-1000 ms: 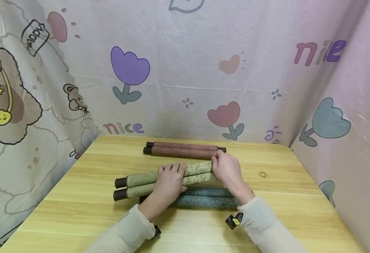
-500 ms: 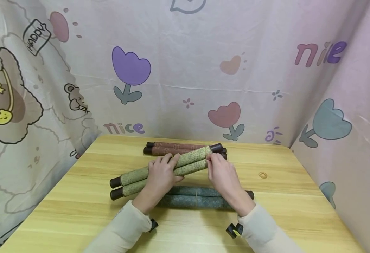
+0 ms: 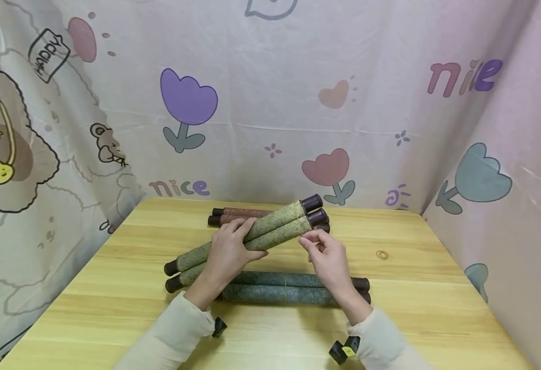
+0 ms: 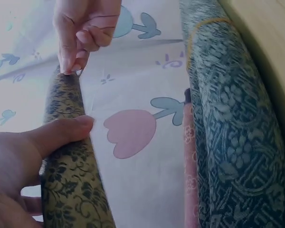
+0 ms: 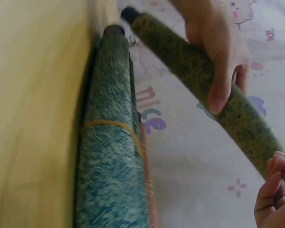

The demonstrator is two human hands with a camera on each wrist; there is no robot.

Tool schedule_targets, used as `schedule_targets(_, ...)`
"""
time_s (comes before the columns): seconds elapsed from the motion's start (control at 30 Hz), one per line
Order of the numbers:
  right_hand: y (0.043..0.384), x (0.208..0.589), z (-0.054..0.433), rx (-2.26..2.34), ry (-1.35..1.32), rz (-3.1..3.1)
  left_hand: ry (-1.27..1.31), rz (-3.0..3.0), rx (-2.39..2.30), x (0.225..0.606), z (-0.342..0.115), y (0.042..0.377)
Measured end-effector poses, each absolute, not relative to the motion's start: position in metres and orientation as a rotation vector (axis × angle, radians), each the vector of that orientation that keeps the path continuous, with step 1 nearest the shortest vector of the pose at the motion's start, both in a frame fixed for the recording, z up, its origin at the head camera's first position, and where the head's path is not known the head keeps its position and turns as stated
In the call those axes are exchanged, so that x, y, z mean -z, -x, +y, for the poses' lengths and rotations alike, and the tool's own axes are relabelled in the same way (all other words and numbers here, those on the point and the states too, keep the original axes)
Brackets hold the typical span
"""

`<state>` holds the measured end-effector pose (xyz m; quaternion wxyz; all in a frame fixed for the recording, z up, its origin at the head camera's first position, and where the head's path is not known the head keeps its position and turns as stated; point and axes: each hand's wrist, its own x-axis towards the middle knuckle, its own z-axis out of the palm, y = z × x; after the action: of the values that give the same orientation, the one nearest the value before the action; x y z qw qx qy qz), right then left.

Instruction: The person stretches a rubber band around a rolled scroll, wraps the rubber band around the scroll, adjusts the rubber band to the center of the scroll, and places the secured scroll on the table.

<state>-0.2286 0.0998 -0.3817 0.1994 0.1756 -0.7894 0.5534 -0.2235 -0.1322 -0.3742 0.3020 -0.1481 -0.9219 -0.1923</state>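
Note:
My left hand [image 3: 228, 249] grips a green-gold patterned scroll [image 3: 275, 226] around its middle, thumb along the near side. The scroll's two rolls lie side by side with dark end knobs, tilted so the right end is raised above the table. At that right end, the thumb and forefinger of my right hand [image 3: 328, 257] pinch what looks like a thin rubber band at the lower edge; it is barely visible. In the right wrist view, the fingertips [image 5: 275, 168] meet at the scroll's edge. Just in front lies a blue scroll [image 3: 298, 294] with a rubber band [image 5: 107, 122] around it.
Behind the green scroll, a red scroll [image 3: 233, 218] lies near the back of the wooden table [image 3: 127, 313], partly covered from view. A loose rubber band [image 3: 382, 255] rests on the right side of the table. A printed curtain [image 3: 261, 103] stands behind.
The green scroll's right end has risen and tilted farther up, showing its dark knobs. My right hand has slid from the end to the lower edge. The blue scroll stays put.

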Motion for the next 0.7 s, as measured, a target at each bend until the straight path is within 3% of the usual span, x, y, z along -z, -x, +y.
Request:
schedule_targets(0.17,0.222,0.381,0.106,-1.569,-0.503,-2.134,0.416,-2.439,0.333,0.378,-0.129,0.224)
schedule_targets(0.7,0.235,0.378,0.156,-0.789,-0.793,-1.971,0.512,-2.581,0.210,0.385,-0.125,0.220)
